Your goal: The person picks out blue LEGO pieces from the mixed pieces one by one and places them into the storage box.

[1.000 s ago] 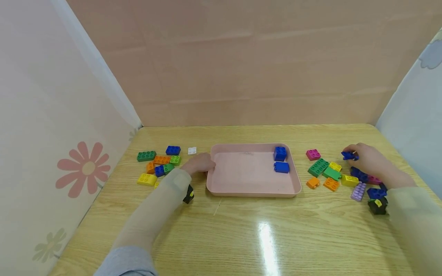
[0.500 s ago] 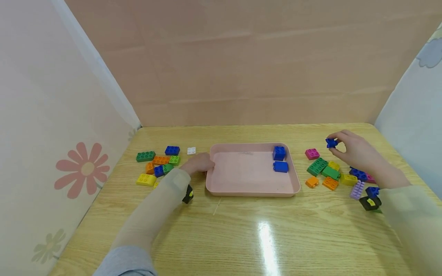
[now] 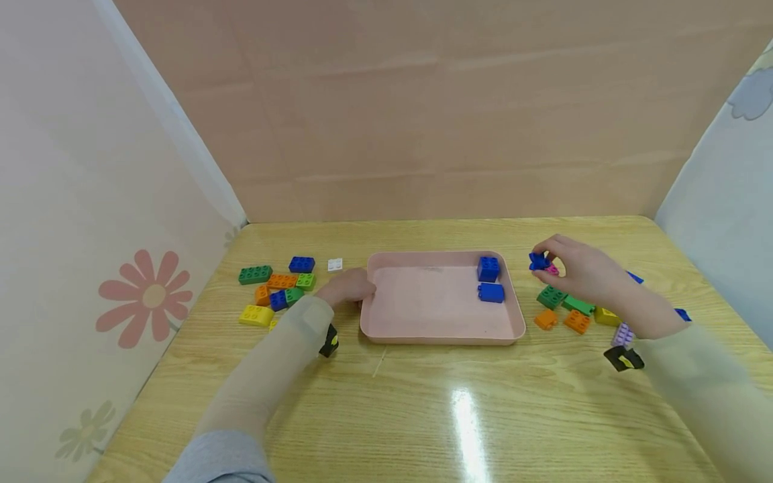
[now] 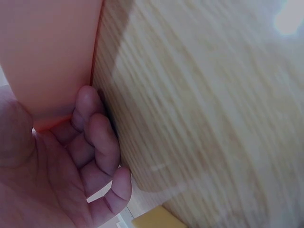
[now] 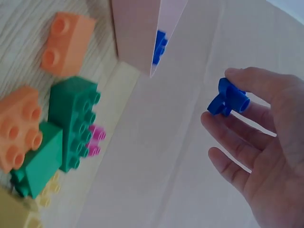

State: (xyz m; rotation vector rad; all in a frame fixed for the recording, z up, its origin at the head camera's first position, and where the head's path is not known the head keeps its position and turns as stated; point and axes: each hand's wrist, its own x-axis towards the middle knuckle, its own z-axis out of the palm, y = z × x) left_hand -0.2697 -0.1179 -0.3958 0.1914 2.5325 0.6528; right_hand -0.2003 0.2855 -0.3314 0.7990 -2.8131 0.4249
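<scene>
A shallow pink tray point(image 3: 435, 340) stands mid-table with two blue bricks in its right end, one upright brick point(image 3: 488, 268) and one lying brick point(image 3: 491, 292). My left hand point(image 3: 346, 286) grips the tray's left wall; in the left wrist view the thumb is over the rim and the fingers point(image 4: 102, 142) curl against the outside. In the air just right of the tray, my right hand point(image 3: 582, 272) pinches a small blue piece point(image 5: 230, 97) between thumb and fingertips. That piece has short flaps and a round stub; its exact kind is unclear.
Right of the tray lie orange bricks point(image 3: 578, 321), a dark green brick point(image 5: 71, 123), a purple brick point(image 3: 623, 334) and others, some hidden by my right arm. To the left is another group, including a yellow brick point(image 3: 256, 315) and a white brick point(image 3: 335, 264).
My right hand has lifted the small blue piece from the right-hand pile and carried it left towards the tray. The left hand and the tray stay in place.
</scene>
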